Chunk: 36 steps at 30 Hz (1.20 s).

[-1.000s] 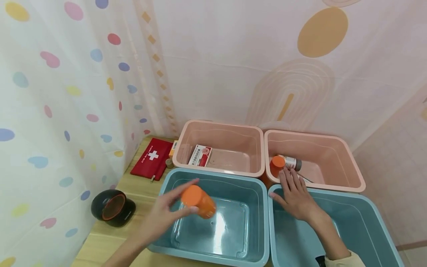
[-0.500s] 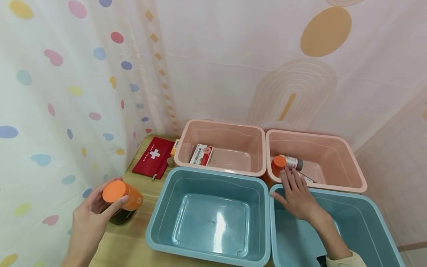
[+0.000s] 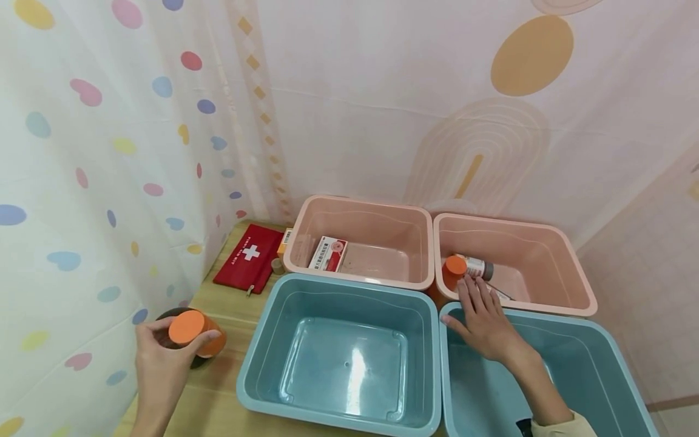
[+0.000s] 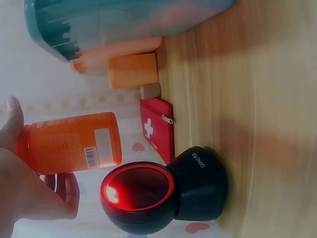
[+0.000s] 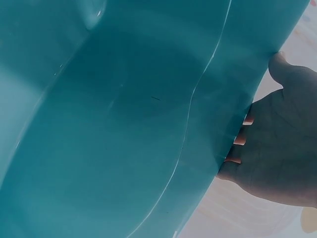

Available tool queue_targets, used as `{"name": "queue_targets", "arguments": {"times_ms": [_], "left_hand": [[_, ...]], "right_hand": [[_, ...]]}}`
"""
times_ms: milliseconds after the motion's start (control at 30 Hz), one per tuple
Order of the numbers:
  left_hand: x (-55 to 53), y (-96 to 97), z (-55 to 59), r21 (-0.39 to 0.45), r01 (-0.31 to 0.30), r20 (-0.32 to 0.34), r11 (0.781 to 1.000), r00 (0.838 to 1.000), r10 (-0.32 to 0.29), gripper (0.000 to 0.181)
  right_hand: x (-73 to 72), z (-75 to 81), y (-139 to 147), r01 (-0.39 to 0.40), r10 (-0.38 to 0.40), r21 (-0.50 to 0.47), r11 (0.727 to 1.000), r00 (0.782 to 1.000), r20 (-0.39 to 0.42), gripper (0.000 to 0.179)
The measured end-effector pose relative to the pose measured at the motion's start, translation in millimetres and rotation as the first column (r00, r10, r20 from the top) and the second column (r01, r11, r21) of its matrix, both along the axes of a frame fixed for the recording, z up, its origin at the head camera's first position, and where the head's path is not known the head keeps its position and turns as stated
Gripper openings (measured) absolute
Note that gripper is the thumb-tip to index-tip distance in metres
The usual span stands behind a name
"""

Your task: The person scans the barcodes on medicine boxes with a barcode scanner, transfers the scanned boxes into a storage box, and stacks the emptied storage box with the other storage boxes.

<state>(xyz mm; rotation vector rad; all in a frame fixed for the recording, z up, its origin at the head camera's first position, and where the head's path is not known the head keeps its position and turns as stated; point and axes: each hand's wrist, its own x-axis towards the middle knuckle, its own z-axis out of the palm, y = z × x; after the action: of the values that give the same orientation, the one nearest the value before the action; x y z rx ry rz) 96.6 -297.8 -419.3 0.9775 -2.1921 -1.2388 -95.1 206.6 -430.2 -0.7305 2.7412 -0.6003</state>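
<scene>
My left hand [image 3: 162,358] grips an orange bottle [image 4: 72,141] near its orange cap, over the table's left side. In the left wrist view, the label and barcode at the bottle's base end are lit red. Close beside that end is the round glowing window of a black desktop barcode scanner [image 4: 200,186]; from the head, the bottle and hand mostly hide it. My right hand [image 3: 488,325] rests with fairly straight fingers on the rim of the right blue bin [image 3: 587,325], its fingertips reaching across the edge of the right pink bin [image 3: 551,227].
Another blue bin [image 3: 349,425] stands in the middle, behind it a pink bin [image 3: 371,209] with a white-and-red medicine box [image 3: 329,254]. In the right pink bin lie an orange-capped bottle [image 3: 454,267] and a grey-capped one [image 3: 479,267]. A red first-aid pouch [image 3: 248,258] lies left.
My left hand has carried the orange bottle from above the middle blue bin leftward to the scanner, then slightly lower there. The right hand has stayed in place.
</scene>
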Motion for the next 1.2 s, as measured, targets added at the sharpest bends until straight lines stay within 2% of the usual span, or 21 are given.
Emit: {"name": "queue_targets", "arguments": {"times_ms": [300,533,633,700,800,833,900,967,1067,1200], "left_hand": [[2.1,0.8,-1.3,-0.065,-0.024,0.031,0.998,0.999,0.026,0.081],[2.2,-0.7,-3.5,-0.035,-0.038,0.036,0.999,0.999,0.039,0.079],[1.8,-1.1,-1.9,-0.012,-0.013,0.038,1.0,0.999,0.013,0.075],[-0.9,-1.4,1.6,-0.019,0.04,0.017,0.999,0.999,-0.04,0.07],[-13.1,-0.1,10.9,-0.114,0.135,-0.054,0.984,0.988,-0.142,0.063],[-19.6,0.5,15.1,-0.156,0.179,-0.089,0.971,0.977,-0.194,0.062],[-36.0,3.3,25.0,-0.241,0.267,-0.153,0.933,0.939,-0.308,0.061],[-56.2,9.1,36.1,-0.291,0.349,-0.203,0.891,0.887,-0.414,0.059],[-92.3,24.7,52.4,-0.298,0.481,-0.245,0.824,0.796,-0.553,0.056],[-144.3,60.9,70.3,-0.272,0.629,-0.212,0.729,0.699,-0.683,0.055]], "right_hand": [[-0.5,-3.1,-1.7,-0.002,0.002,0.004,1.0,1.0,-0.017,0.095],[1.1,-2.8,-1.5,-0.004,0.004,0.001,1.0,1.0,-0.015,0.096],[2.6,-2.9,-1.1,-0.007,0.007,-0.018,1.0,1.0,-0.01,0.099],[2.7,-3.6,-1.2,-0.008,0.008,-0.024,1.0,1.0,-0.008,0.1],[1.9,-4.8,-1.0,-0.01,0.009,-0.015,1.0,1.0,-0.026,0.099],[1.7,-4.7,-0.9,-0.01,0.01,-0.014,1.0,0.999,-0.031,0.098],[1.5,-4.1,-0.6,-0.011,0.011,-0.011,1.0,0.999,-0.038,0.098],[2.0,-2.6,-0.2,-0.012,0.011,-0.025,1.0,0.999,-0.038,0.098],[2.2,-0.7,0.7,-0.013,0.012,-0.039,0.999,1.0,-0.018,0.1],[1.7,-1.0,2.0,-0.012,0.012,-0.023,1.0,1.0,-0.012,0.099]]}}
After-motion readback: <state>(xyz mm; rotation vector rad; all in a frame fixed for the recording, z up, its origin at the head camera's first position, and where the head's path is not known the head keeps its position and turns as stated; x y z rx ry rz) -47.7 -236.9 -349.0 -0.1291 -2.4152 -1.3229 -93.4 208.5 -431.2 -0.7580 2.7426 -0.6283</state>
